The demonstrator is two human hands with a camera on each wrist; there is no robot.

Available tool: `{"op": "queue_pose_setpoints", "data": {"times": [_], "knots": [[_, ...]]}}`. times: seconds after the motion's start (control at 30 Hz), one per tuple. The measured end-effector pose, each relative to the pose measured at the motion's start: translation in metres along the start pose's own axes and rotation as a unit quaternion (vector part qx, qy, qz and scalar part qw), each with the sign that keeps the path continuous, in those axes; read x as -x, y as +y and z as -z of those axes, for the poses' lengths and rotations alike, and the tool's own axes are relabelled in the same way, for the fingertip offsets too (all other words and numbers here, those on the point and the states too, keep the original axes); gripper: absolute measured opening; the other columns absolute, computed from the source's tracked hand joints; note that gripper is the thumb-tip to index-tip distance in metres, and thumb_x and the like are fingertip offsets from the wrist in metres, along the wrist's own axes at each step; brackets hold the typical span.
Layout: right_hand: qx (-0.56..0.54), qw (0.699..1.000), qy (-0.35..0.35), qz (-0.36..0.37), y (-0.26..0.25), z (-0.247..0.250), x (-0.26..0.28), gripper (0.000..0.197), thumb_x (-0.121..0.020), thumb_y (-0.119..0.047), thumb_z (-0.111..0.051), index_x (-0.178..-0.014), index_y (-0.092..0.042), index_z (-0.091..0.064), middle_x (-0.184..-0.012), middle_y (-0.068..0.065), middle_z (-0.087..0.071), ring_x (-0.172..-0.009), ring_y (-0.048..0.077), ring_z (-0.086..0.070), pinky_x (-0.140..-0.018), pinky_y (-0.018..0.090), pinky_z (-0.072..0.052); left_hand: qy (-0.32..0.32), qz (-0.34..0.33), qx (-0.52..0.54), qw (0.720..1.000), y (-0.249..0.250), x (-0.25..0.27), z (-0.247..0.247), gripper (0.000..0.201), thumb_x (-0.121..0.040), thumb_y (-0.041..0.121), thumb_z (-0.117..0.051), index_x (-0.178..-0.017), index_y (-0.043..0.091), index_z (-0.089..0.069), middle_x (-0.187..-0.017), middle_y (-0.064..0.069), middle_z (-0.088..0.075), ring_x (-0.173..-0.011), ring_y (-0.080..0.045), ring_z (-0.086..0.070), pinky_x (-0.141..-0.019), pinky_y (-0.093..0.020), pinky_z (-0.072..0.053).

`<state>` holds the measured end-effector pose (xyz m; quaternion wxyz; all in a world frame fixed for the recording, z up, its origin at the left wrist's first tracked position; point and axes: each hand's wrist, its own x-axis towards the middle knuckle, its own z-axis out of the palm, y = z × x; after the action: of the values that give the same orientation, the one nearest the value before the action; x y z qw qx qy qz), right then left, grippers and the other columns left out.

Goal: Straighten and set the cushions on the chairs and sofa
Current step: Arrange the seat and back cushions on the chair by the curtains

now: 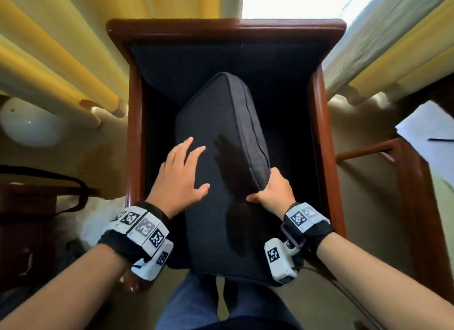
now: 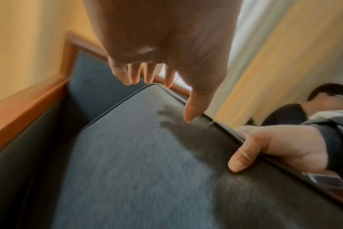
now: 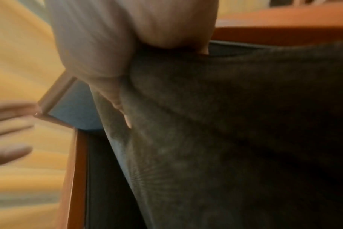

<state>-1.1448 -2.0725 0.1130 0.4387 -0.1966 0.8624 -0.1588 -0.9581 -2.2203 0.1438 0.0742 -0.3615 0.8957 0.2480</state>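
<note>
A dark blue seat cushion (image 1: pixel 216 138) stands tilted inside a wooden armchair (image 1: pixel 134 138), its right edge raised and its near end jutting past the seat front. My right hand (image 1: pixel 271 188) grips that raised right edge, thumb on the top face, fingers wrapped underneath. My left hand (image 1: pixel 183 168) hovers with fingers spread just over the cushion's (image 2: pixel 139 155) left half; its shadow falls on the fabric. In the left wrist view the left hand (image 2: pixel 157 77) is apart from the cloth and the right hand (image 2: pixel 272 147) clamps the piped edge. The right wrist view shows the right hand (image 3: pixel 116 93) squeezing the cushion (image 3: pixel 225 139).
Yellow curtains (image 1: pixel 49 66) hang on both sides of the chair, with a bright window behind. A white round lamp (image 1: pixel 29 123) sits at the left, and a wooden table with papers (image 1: pixel 427 133) at the right. Another person (image 2: pixel 307 108) sits off to the right.
</note>
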Motion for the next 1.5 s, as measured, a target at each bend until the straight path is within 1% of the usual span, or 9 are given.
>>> {"op": "queue_pose_setpoints", "data": {"times": [0.17,0.3,0.4,0.53,0.73,0.93,1.2,1.37,1.5], "knots": [[0.226,0.969,0.009,0.098,-0.036,0.039,0.031,0.059,-0.069,-0.03,-0.082,-0.096,-0.016,-0.032,-0.108,0.013,-0.066,-0.103,0.037,-0.063,-0.08,0.038,-0.042,0.035,-0.154,-0.181,0.971,0.039,-0.026,0.053,0.105,-0.064,0.044,-0.079,-0.152,0.027,-0.024,-0.165,-0.004,-0.002,-0.15,-0.03,-0.009,-0.107,-0.045,-0.03],[0.405,0.883,0.037,0.234,-0.034,0.047,0.056,0.048,-0.069,-0.025,-0.07,-0.099,-0.018,-0.033,-0.104,0.004,-0.064,-0.101,0.03,-0.062,-0.077,0.041,-0.031,-0.065,-0.132,-0.267,0.952,0.035,-0.037,0.059,0.12,-0.06,0.059,-0.074,-0.154,0.032,-0.005,-0.165,0.002,0.01,-0.151,-0.026,0.006,-0.115,-0.044,-0.013],[0.458,0.851,0.028,0.255,-0.019,0.038,0.072,0.058,-0.067,-0.023,-0.071,-0.115,-0.016,-0.039,-0.112,0.003,-0.059,-0.105,0.028,-0.057,-0.083,0.041,-0.033,-0.15,-0.09,-0.267,0.948,0.017,-0.019,0.039,0.131,-0.044,0.071,-0.076,-0.151,0.033,-0.012,-0.162,0.002,-0.012,-0.148,-0.024,-0.014,-0.116,-0.046,-0.015],[0.415,0.88,0.048,0.227,-0.011,0.023,0.084,0.068,-0.066,-0.02,-0.072,-0.125,-0.015,-0.038,-0.119,0.002,-0.054,-0.113,0.026,-0.05,-0.092,0.042,-0.034,-0.069,-0.103,-0.226,0.966,-0.016,0.018,0.022,0.113,-0.035,0.051,-0.078,-0.139,0.027,-0.04,-0.131,-0.001,-0.054,-0.123,-0.023,-0.052,-0.104,-0.039,-0.03],[0.382,0.898,0.051,0.21,-0.005,0.018,0.097,0.066,-0.066,-0.015,-0.069,-0.123,-0.017,-0.037,-0.119,0.0,-0.052,-0.112,0.024,-0.049,-0.096,0.04,-0.035,0.018,-0.055,-0.207,0.977,-0.057,0.045,0.033,0.099,-0.032,0.021,-0.077,-0.128,0.021,-0.051,-0.121,-0.001,-0.058,-0.117,-0.026,-0.055,-0.088,-0.043,-0.043],[0.319,0.925,0.082,0.19,0.0,0.023,0.105,0.053,-0.063,-0.01,-0.061,-0.108,-0.024,-0.035,-0.104,-0.007,-0.05,-0.107,0.021,-0.048,-0.091,0.039,-0.03,0.006,-0.112,-0.272,0.956,-0.04,0.043,0.054,0.06,-0.033,0.024,-0.072,-0.092,0.017,-0.062,-0.074,0.005,-0.06,-0.061,-0.019,-0.062,-0.064,-0.032,-0.034],[0.151,0.938,0.203,0.237,0.034,0.097,0.109,0.047,-0.046,-0.004,-0.062,-0.09,-0.019,-0.056,-0.069,-0.016,-0.038,-0.078,0.03,-0.058,-0.073,0.037,-0.04,0.065,-0.189,-0.268,0.942,0.061,0.047,0.135,0.048,-0.044,0.034,-0.066,-0.09,0.025,-0.061,-0.078,0.008,-0.064,-0.073,-0.019,-0.063,-0.068,-0.031,-0.019],[0.022,0.938,0.223,0.265,0.046,0.137,0.111,0.064,-0.033,-0.003,-0.074,-0.09,-0.026,-0.055,-0.081,-0.001,-0.065,-0.072,0.024,-0.062,-0.069,0.031,-0.049,0.077,-0.202,-0.332,0.918,0.153,0.073,0.206,0.034,-0.055,0.032,-0.056,-0.089,0.026,-0.058,-0.08,0.007,-0.063,-0.078,-0.019,-0.06,-0.073,-0.032,-0.021],[0.054,0.945,0.192,0.258,0.018,0.133,0.104,0.084,-0.042,-0.004,-0.08,-0.12,-0.019,-0.052,-0.106,0.005,-0.065,-0.096,0.03,-0.063,-0.087,0.029,-0.049,0.092,-0.198,-0.387,0.896,0.199,0.071,0.239,0.018,-0.062,0.029,-0.06,-0.074,0.025,-0.047,-0.068,0.005,-0.053,-0.068,-0.019,-0.052,-0.074,-0.035,-0.017]]}}
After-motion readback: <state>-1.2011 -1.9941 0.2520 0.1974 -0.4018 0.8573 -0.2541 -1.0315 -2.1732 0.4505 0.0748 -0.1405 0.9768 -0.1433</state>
